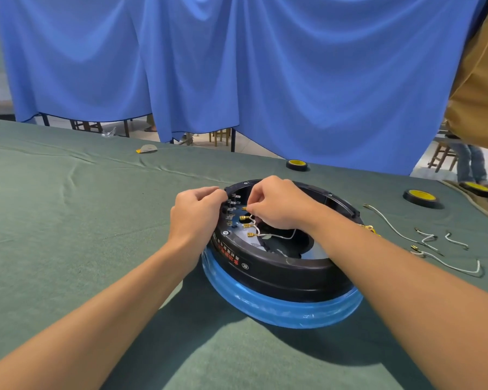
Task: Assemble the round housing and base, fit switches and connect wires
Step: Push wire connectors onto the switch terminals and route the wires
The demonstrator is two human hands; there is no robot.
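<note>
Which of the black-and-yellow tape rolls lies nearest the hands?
The black, yellow-cored tape roll straight beyond the right hand, by the blue curtain; the other two lie far off to the right.

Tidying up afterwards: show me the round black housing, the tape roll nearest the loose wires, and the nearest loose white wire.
Round black plastic housing [279, 273]: head view, front outer wall.
Black tape roll with yellow top [422, 196]: head view, yellow top.
Loose white wire [459, 268]: head view, white sleeve.
</note>
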